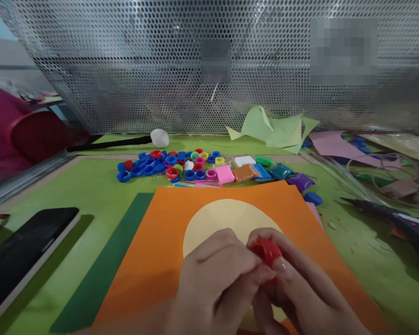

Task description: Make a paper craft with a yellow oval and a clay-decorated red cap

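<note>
Left hand (214, 274) and right hand (309, 284) pinch a red cap (273, 251) — orange paper (143, 256) beneath, room between its right edge and glue gun (391, 217).

We cannot see the whole red ring (273, 251) or cream circle (226, 216), because the hands (212, 274) cover parts of both. The left edge cuts off the phone (31, 251) and the right edge the glue gun (394, 219); blurred patches (343, 51) hide parts of the mesh (143, 70).

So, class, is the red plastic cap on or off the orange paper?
Off: the left hand and right hand grip the red plastic cap above the orange paper.
</note>
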Demonstrator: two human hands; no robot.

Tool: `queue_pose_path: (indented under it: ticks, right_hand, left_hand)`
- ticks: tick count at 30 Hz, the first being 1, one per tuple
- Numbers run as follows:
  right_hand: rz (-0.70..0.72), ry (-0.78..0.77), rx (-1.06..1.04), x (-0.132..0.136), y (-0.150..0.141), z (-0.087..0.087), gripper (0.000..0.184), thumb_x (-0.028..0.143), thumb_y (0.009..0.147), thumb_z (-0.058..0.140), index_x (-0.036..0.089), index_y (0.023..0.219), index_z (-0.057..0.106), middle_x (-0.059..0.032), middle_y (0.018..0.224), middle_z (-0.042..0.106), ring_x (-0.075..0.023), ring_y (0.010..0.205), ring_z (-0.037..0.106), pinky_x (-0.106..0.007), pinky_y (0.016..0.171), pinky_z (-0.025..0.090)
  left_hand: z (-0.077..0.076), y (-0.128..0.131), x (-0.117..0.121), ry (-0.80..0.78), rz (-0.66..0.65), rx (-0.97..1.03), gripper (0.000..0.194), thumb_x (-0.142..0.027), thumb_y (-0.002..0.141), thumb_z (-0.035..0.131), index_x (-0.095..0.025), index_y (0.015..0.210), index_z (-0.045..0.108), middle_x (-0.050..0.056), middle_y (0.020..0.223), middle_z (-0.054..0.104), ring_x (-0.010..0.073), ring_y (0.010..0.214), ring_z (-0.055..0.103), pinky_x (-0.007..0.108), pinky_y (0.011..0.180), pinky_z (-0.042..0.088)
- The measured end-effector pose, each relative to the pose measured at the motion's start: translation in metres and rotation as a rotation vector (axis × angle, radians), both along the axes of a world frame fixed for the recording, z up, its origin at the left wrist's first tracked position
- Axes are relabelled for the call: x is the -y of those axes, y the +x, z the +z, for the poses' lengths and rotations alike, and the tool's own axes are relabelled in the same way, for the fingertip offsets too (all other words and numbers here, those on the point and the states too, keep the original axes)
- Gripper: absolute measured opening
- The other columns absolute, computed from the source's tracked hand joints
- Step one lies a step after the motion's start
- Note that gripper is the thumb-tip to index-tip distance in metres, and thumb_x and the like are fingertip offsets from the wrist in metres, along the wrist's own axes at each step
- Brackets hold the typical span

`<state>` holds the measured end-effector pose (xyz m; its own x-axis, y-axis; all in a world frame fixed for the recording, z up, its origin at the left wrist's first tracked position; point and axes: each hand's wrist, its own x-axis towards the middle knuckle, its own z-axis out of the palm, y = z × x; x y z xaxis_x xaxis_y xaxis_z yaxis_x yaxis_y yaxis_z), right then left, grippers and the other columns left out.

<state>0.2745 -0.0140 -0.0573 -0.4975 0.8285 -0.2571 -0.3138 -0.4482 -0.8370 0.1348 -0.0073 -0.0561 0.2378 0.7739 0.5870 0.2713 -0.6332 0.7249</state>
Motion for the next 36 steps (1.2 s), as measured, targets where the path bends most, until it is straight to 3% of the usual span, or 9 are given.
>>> queue_pose_path:
  ticks: [3, 6, 9, 14, 19, 24, 27, 30, 36]
  right_hand:
    - [0.008, -0.102, 0.022, -0.001, 0.001, -0.001, 0.042, 0.056, 0.075, 0.057, 0.022, 0.095, 0.045, 0.0069, 0.053, 0.048, -0.004, 0.039, 0.044, -0.012, 0.037, 0.022]
    - [0.064, -0.16, -0.031, -0.006, 0.005, -0.007, 0.041, 0.06, 0.078, 0.049, 0.022, 0.094, 0.046, 0.0082, 0.043, 0.044, -0.0036, 0.033, 0.037, -0.013, 0.035, 0.016]
    - [0.125, -0.176, -0.098, -0.014, 0.01, -0.009, 0.041, 0.061, 0.083, 0.037, 0.022, 0.088, 0.048, 0.0056, 0.046, 0.047, -0.005, 0.031, 0.034, -0.015, 0.033, 0.019]
    - [-0.067, 0.101, -0.011, -0.018, 0.012, 0.0, 0.029, 0.053, 0.08, 0.052, 0.025, 0.089, 0.054, 0.0034, 0.068, 0.049, -0.007, 0.053, 0.042, -0.018, 0.047, 0.034]
    - [0.058, 0.321, 0.207, -0.015, 0.017, 0.002, 0.029, 0.053, 0.086, 0.041, 0.03, 0.101, 0.05, 0.0006, 0.076, 0.049, -0.0117, 0.058, 0.044, -0.023, 0.051, 0.041]
    - [0.137, 0.662, 0.37, -0.02, 0.02, 0.002, 0.024, 0.047, 0.09, 0.033, 0.033, 0.108, 0.041, 0.0004, 0.086, 0.053, -0.0136, 0.078, 0.052, -0.024, 0.072, 0.047]
    - [0.159, 0.794, 0.474, -0.024, 0.022, 0.002, 0.02, 0.043, 0.093, 0.028, 0.031, 0.104, 0.039, 0.0008, 0.085, 0.052, -0.0129, 0.076, 0.052, -0.022, 0.069, 0.048]
    - [0.143, 0.837, 0.527, -0.025, 0.024, 0.002, 0.019, 0.041, 0.093, 0.028, 0.03, 0.103, 0.04, 0.0002, 0.085, 0.051, -0.0132, 0.075, 0.05, -0.022, 0.068, 0.047]
    - [0.149, 0.72, 0.471, -0.022, 0.022, -0.002, 0.024, 0.044, 0.093, 0.028, 0.032, 0.11, 0.041, -0.0001, 0.088, 0.051, -0.013, 0.08, 0.05, -0.023, 0.074, 0.046]
  left_hand:
    - [-0.002, -0.002, -0.004, 0.159, -0.025, -0.048, 0.018, -0.014, 0.086, 0.047, -0.013, 0.071, 0.056, 0.0, 0.057, 0.052, 0.0092, 0.055, 0.046, 0.019, 0.054, 0.044]
    - [-0.004, -0.004, -0.005, 0.26, -0.062, -0.069, 0.012, -0.012, 0.087, 0.046, -0.011, 0.084, 0.057, 0.001, 0.059, 0.056, 0.01, 0.056, 0.046, 0.022, 0.056, 0.046]
    - [-0.006, -0.007, -0.002, 0.323, -0.12, -0.145, 0.011, -0.007, 0.084, 0.049, -0.008, 0.092, 0.057, 0.005, 0.068, 0.061, 0.0118, 0.063, 0.05, 0.024, 0.061, 0.048]
    - [-0.002, -0.012, -0.003, 0.041, -0.063, -0.141, 0.016, -0.011, 0.087, 0.042, -0.013, 0.096, 0.054, 0.003, 0.079, 0.057, 0.0097, 0.072, 0.053, 0.017, 0.066, 0.046]
    - [0.004, -0.011, -0.004, -0.059, -0.09, -0.216, 0.01, -0.018, 0.087, 0.043, -0.017, 0.092, 0.052, 0.002, 0.08, 0.055, 0.0108, 0.072, 0.052, 0.017, 0.063, 0.045]
    - [0.006, -0.007, -0.002, -0.146, -0.082, -0.332, 0.009, -0.021, 0.085, 0.047, -0.019, 0.077, 0.046, 0.0, 0.071, 0.051, 0.0132, 0.068, 0.048, 0.02, 0.055, 0.04]
    - [0.005, -0.006, -0.003, -0.161, -0.124, -0.275, 0.01, -0.018, 0.086, 0.048, -0.02, 0.076, 0.045, -0.002, 0.069, 0.048, 0.0101, 0.062, 0.045, 0.017, 0.052, 0.037]
    - [0.006, -0.004, -0.004, -0.139, -0.142, -0.133, 0.015, -0.018, 0.085, 0.049, -0.019, 0.071, 0.046, -0.003, 0.063, 0.045, 0.0081, 0.054, 0.04, 0.016, 0.047, 0.034]
    - [0.011, 0.001, -0.005, -0.22, -0.103, 0.03, 0.016, -0.009, 0.079, 0.053, -0.018, 0.066, 0.05, -0.005, 0.058, 0.041, 0.0063, 0.049, 0.036, 0.013, 0.042, 0.033]
